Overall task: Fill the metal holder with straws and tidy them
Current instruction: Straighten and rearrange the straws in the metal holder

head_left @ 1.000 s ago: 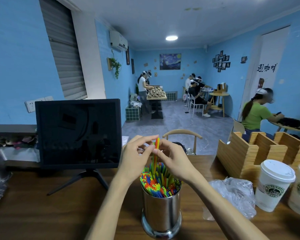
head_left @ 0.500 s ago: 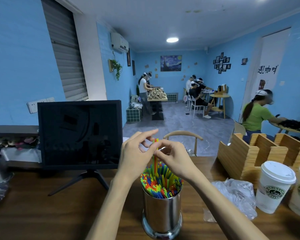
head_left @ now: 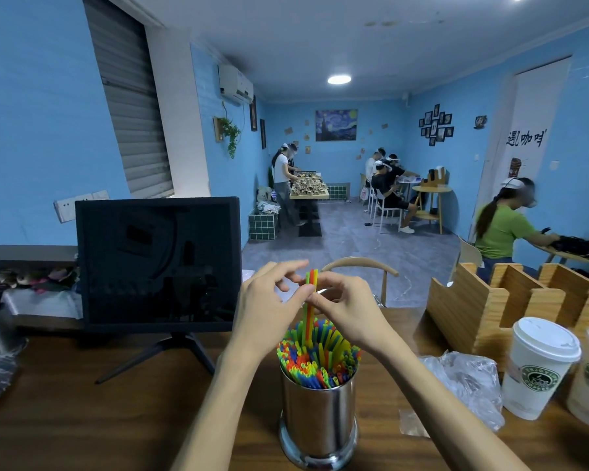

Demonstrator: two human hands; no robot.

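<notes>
Two hands, left (head_left: 265,302) and right (head_left: 346,309), together pinch raised straws (head_left: 310,300) above the packed holder (head_left: 318,416) on the table (head_left: 82,419).

- Illumination: even, moderately bright, from a round ceiling lamp (head_left: 339,79).
- Glare: reflections on the dark monitor (head_left: 157,263).
- Distortion: wide-angle bending at frame edges.
- Blur: distant figures soft.
</notes>
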